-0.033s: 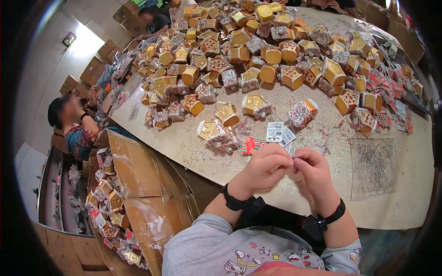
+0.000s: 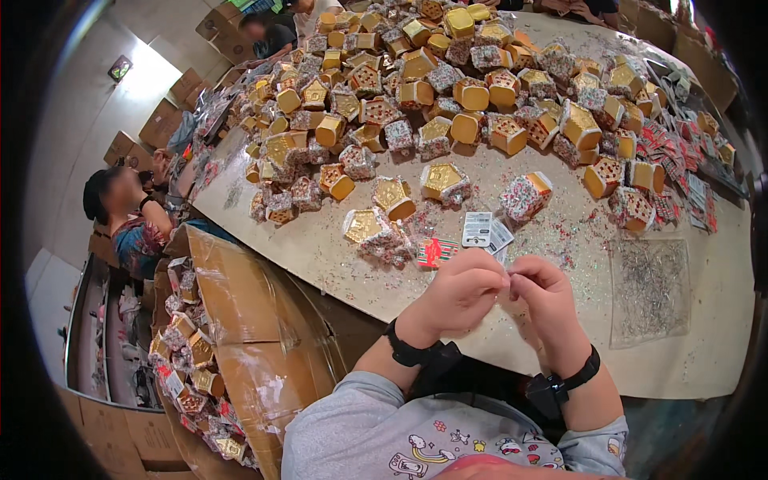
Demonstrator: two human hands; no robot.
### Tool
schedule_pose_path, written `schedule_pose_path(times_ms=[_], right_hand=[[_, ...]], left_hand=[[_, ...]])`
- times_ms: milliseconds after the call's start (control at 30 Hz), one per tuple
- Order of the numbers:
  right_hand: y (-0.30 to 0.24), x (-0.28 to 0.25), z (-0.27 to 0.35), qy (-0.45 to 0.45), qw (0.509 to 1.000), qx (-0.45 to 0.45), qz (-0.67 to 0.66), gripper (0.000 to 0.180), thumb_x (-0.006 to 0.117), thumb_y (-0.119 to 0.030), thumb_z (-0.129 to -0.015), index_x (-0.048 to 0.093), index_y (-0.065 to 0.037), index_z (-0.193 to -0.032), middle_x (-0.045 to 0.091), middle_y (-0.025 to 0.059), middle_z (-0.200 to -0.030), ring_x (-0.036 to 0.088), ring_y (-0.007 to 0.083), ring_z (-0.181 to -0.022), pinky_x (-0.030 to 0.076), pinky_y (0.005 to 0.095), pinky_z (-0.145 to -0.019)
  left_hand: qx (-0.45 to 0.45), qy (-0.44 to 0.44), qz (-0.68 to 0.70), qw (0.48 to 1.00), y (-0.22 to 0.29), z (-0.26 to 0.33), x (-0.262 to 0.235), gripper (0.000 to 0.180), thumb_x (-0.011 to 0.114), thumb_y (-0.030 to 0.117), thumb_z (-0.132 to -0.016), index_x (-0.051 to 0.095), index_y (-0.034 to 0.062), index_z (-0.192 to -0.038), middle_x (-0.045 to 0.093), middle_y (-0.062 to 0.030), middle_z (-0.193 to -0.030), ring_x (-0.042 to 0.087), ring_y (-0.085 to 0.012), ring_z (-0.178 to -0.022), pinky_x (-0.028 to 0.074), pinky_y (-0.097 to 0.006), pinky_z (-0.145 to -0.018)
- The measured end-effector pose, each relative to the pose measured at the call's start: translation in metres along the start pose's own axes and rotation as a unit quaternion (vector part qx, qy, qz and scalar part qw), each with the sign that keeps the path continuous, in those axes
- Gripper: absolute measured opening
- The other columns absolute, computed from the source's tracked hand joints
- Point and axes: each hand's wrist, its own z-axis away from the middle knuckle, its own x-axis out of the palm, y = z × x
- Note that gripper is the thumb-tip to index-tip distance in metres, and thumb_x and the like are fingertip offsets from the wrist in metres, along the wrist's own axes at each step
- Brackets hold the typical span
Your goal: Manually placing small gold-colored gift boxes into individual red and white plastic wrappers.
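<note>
My left hand (image 2: 468, 290) and my right hand (image 2: 546, 298) meet above the near part of the table. Both are closed in a pinch, fingertips almost touching; whatever is between them is too small to make out. Just beyond the left knuckles lies a red, green and white striped card tag (image 2: 438, 252). White printed tags (image 2: 477, 230) lie overlapping beside it, partly covered by my hands. Farther out sit gold house-shaped ornaments with glittery, sprinkle-coated sides: one on its own (image 2: 526, 198), another (image 2: 445, 183) and a nearer one (image 2: 366, 226) at the left.
A big heap of similar ornaments (image 2: 416, 94) covers the table's far side. Red-and-white tags (image 2: 670, 152) are piled at right, above a clear flat bag or tray (image 2: 652, 292) of thin wiry pieces. An open cardboard box (image 2: 240, 296) of ornaments stands at left. Other people sit around the table.
The striped tag has shifted very slightly to the left. My hands keep nearly the same pinched pose.
</note>
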Motion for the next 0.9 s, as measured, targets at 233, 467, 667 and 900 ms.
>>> schedule_pose_path(times_ms=[233, 467, 667, 900], right_hand=[[-0.008, 0.007, 0.0, 0.01, 1.0, 0.009, -0.028, 0.014, 0.058, 0.003, -0.084, 0.063, 0.001, -0.097, 0.062, 0.0066, -0.094, 0.056, 0.0104, -0.074, 0.047, 0.0235, -0.067], [-0.006, 0.005, 0.001, 0.003, 0.999, 0.032, -0.033, 0.01, 0.056, -0.002, -0.088, 0.059, 0.002, -0.097, 0.063, 0.0072, -0.085, 0.057, 0.0117, -0.067, 0.048, 0.0241, -0.063], [0.001, 0.002, 0.001, -0.009, 0.998, 0.033, -0.053, 0.011, 0.055, -0.002, -0.089, 0.059, 0.002, -0.098, 0.062, 0.007, -0.083, 0.056, 0.0115, -0.066, 0.047, 0.0237, -0.06], [-0.002, 0.007, 0.002, -0.011, 0.999, 0.045, 0.016, 0.012, 0.053, 0.001, -0.089, 0.063, 0.003, -0.096, 0.06, 0.0051, -0.082, 0.053, 0.0098, -0.068, 0.044, 0.0228, -0.06]], left_hand=[[-0.042, 0.058, 0.012, 0.997, 0.004, 0.0, 0.002, 0.028, 0.063, -0.004, -0.07, 0.059, 0.0045, -0.096, 0.059, -0.011, -0.093, 0.056, -0.0258, -0.087, 0.045, -0.035, -0.077], [-0.01, 0.005, -0.046, 0.999, 0.0, -0.005, -0.001, 0.017, 0.069, 0.001, -0.071, 0.061, 0.0069, -0.085, 0.06, -0.0054, -0.082, 0.058, -0.0251, -0.079, 0.044, -0.035, -0.07], [0.014, -0.015, -0.037, 0.999, 0.0, -0.006, -0.002, 0.016, 0.071, 0.004, -0.072, 0.064, 0.0078, -0.085, 0.061, -0.0047, -0.079, 0.058, -0.0245, -0.075, 0.045, -0.035, -0.07], [-0.091, 0.017, -0.038, 0.995, -0.005, -0.001, 0.0, 0.024, 0.069, 0.002, -0.074, 0.068, 0.0049, -0.098, 0.06, -0.0076, -0.094, 0.057, -0.0211, -0.086, 0.046, -0.032, -0.075]])
